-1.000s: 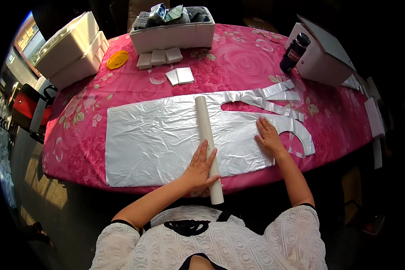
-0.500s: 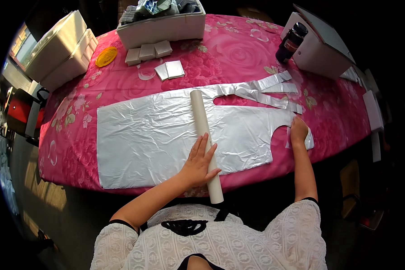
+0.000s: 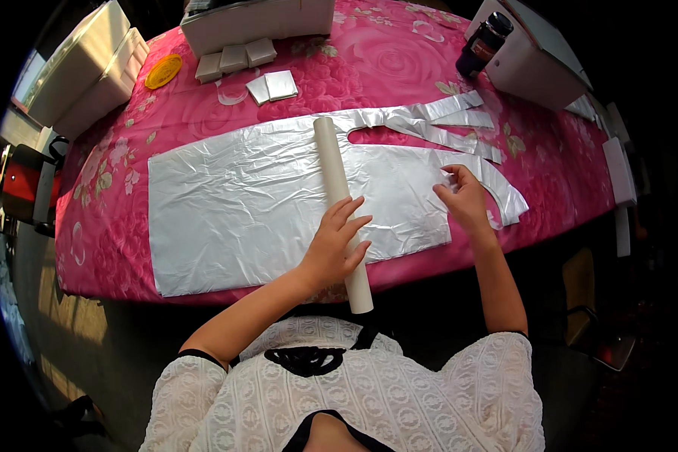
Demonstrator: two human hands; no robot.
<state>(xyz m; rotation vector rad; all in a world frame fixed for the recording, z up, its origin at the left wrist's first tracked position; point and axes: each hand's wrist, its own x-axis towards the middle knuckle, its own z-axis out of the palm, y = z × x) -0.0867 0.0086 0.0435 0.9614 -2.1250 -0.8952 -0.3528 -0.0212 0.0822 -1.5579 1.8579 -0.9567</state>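
Observation:
A thin silver plastic apron (image 3: 218,215) lies flat and wrinkled across the table, its long strips spread toward the far right. Across its middle rests a pale cylindrical tube (image 3: 331,160), the near end jutting past the table's front edge. My left hand (image 3: 331,245) is over the near part of this tube with fingers spread, not wrapped round it. Above the apron's right part is my right hand (image 3: 468,202), its thumb and fingertips apart and nothing visible between them. Right of that hand, a curved strip of the apron lies on the cloth.
A pink flowered cloth (image 3: 399,56) covers the table. At the back stand a white foam box (image 3: 260,26), folded silver packets (image 3: 281,85), and a yellow lid-like disc (image 3: 163,71). White boxes (image 3: 90,64) are at left. A dark bottle (image 3: 486,45) stands beside another box (image 3: 531,64) at right.
My right hand has let go of the apron's right end and moved left, its fingers opening. That curved strip now lies spread out. My left hand's fingers have lifted slightly at the tube.

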